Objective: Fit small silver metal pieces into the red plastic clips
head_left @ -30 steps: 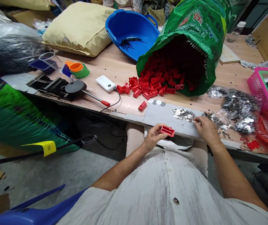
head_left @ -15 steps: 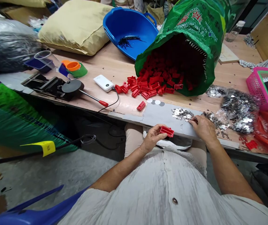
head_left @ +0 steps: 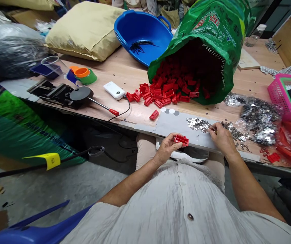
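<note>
Below centre, a red part (head_left: 181, 140), likely light, stiff and best end-gripped, is pinched by the left hand (head_left: 166, 149); anything held by the half-curled right hand (head_left: 222, 139) cannot be made out.

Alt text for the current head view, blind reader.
The left hand holds a small red plastic part; the right hand pinches at a heap of shiny flat silvery pieces. Beyond, similar red parts spill from a green plastic sack onto the wooden table.
</note>
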Tool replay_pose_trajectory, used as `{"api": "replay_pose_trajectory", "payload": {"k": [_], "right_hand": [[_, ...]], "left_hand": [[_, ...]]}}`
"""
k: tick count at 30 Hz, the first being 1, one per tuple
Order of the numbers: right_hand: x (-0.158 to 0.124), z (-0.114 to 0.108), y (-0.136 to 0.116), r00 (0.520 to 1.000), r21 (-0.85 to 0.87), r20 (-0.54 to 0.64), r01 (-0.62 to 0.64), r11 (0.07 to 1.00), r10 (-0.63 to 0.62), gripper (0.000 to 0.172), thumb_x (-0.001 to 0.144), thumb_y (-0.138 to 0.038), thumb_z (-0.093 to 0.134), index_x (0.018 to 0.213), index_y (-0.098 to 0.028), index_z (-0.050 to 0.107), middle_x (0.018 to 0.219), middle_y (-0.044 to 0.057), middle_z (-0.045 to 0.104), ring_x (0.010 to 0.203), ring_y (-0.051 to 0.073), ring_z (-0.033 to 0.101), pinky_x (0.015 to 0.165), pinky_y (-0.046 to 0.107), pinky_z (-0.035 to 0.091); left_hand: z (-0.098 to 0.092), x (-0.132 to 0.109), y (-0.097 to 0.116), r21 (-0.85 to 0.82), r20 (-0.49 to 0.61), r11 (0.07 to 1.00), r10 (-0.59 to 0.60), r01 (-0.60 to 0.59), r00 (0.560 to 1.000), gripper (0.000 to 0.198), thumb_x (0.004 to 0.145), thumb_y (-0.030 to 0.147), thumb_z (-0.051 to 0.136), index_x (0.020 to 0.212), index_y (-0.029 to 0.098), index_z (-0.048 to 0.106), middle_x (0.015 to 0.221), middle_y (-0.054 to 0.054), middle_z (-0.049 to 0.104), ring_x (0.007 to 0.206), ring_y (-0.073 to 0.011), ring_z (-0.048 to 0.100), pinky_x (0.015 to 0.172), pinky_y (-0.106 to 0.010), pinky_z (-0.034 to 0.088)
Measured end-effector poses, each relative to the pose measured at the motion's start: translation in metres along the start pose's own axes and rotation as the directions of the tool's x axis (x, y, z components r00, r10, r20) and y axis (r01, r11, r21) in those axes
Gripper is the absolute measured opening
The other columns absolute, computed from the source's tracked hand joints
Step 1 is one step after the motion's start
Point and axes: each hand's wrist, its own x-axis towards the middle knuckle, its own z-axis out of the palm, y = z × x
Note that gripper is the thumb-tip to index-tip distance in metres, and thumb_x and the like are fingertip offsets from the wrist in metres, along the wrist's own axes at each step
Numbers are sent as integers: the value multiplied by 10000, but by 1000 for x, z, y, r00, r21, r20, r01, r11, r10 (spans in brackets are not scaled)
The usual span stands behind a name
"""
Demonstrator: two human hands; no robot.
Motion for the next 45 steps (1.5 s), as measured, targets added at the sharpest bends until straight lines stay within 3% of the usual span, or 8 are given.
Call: {"api": "replay_pose_trajectory", "payload": {"k": [2, 5, 8, 13, 21, 28, 35, 45], "right_hand": [[-3, -4, -3, 1000, 220, 28, 2, 975, -8, 147, 844, -350, 567, 895, -218, 605, 864, 63, 676, 740, 211, 585, 675, 326, 395], [-12, -9, -16, 982, 565, 171, -28, 824, -84, 249, 821, -454, 608, 869, -210, 625, 829, 42, 653, 710, 173, 557, 636, 300, 408], [-25, -8, -35, 933, 721, 318, -122, 682, -169, 319, 787, -497, 652, 888, -195, 645, 779, 25, 621, 650, 140, 510, 579, 277, 395], [-38, 2, -56, 918, 767, 335, -135, 627, -213, 308, 770, -499, 686, 851, -209, 623, 800, 17, 620, 689, 142, 530, 618, 280, 420], [-43, 13, -61, 923, 772, 318, -121, 625, -215, 328, 764, -511, 707, 800, -221, 558, 764, 2, 594, 707, 149, 535, 648, 288, 424], [-47, 12, -56, 895, 812, 387, -214, 544, -224, 299, 851, -499, 632, 849, -228, 505, 732, -30, 541, 534, 92, 413, 499, 253, 321], [-51, 6, -59, 900, 830, 374, -217, 514, -223, 315, 809, -482, 694, 852, -220, 523, 742, -41, 497, 552, 84, 401, 501, 245, 327], [-51, 22, -62, 896, 824, 398, -255, 506, -197, 417, 754, -528, 723, 779, -226, 437, 634, -78, 391, 522, 81, 325, 486, 236, 266]], "left_hand": [[0, 2, 0, 9, 18, 1000, 18, -18, 1000, 436, 769, 317, 754, 1136, 160, 581, 990, -65, 672, 930, -184, 674, 869, -363, 556], [1, 5, -1, 91, 23, 992, 89, -91, 996, 480, 780, 331, 742, 1188, 187, 535, 1008, -58, 654, 950, -180, 658, 871, -357, 549], [1, 6, -1, 221, 15, 959, 180, -179, 984, 447, 776, 327, 747, 1148, 192, 539, 1003, -46, 642, 948, -155, 635, 876, -317, 533], [4, 5, 1, 308, 54, 926, 211, -217, 976, 422, 786, 325, 733, 1169, 196, 611, 1110, -64, 621, 974, -157, 619, 879, -286, 534], [7, 2, 3, 402, 87, 873, 263, -276, 961, 446, 799, 338, 718, 1221, 207, 654, 1136, -82, 619, 1008, -179, 619, 871, -285, 534], [8, 5, 2, 71, -18, 995, 67, -66, 998, 543, 755, 318, 761, 1265, 205, 614, 1027, -59, 711, 960, -186, 666, 913, -336, 507], [12, 4, 8, -199, -20, 979, -59, 54, 998, 512, 716, 274, 798, 1197, 203, 639, 962, -53, 708, 905, -181, 669, 861, -336, 508], [14, 3, 1, 88, 41, 995, 44, -48, 998, 509, 711, 284, 802, 1180, 201, 620, 1048, -53, 687, 964, -172, 639, 872, -293, 495]]}}
